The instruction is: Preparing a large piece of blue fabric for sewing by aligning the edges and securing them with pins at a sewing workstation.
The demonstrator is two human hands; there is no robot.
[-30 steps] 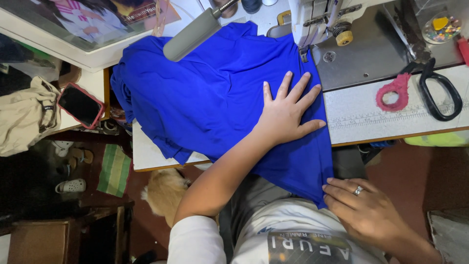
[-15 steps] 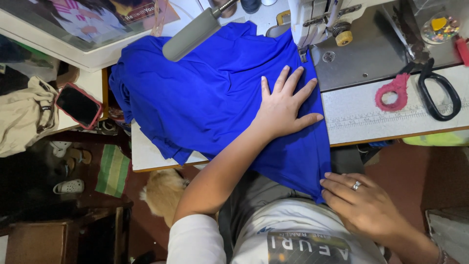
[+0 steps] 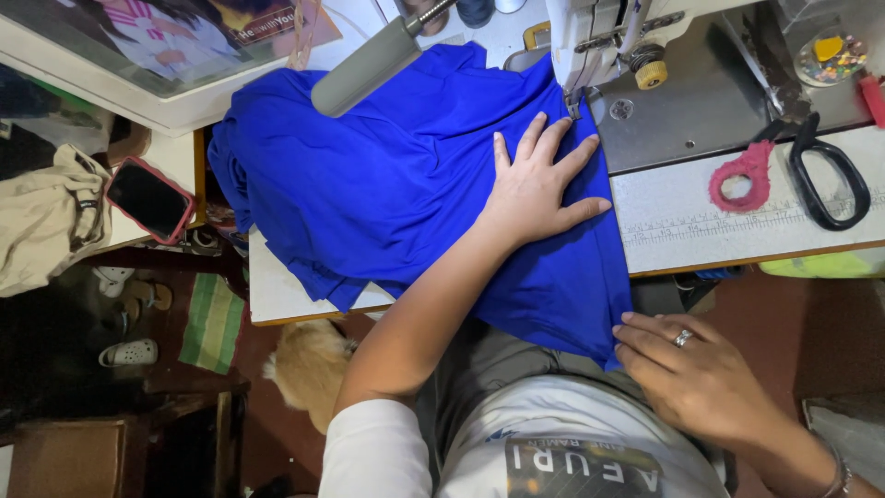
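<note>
Two hands work blue cloth [image 3: 387,184]: left hand [image 3: 535,189] presses it flat, fingers spread; right hand [image 3: 696,373] pinches its lower edge.

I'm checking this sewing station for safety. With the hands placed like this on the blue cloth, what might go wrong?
1. The left hand lies flat on the blue cloth with its fingers close to the sewing machine head; they could get too near the needle area.
2. Much of the cloth hangs off the table edge, so its weight might drag the seam sideways.
3. The right hand grips only the lower corner below the table; the cloth could bunch unevenly.
</note>
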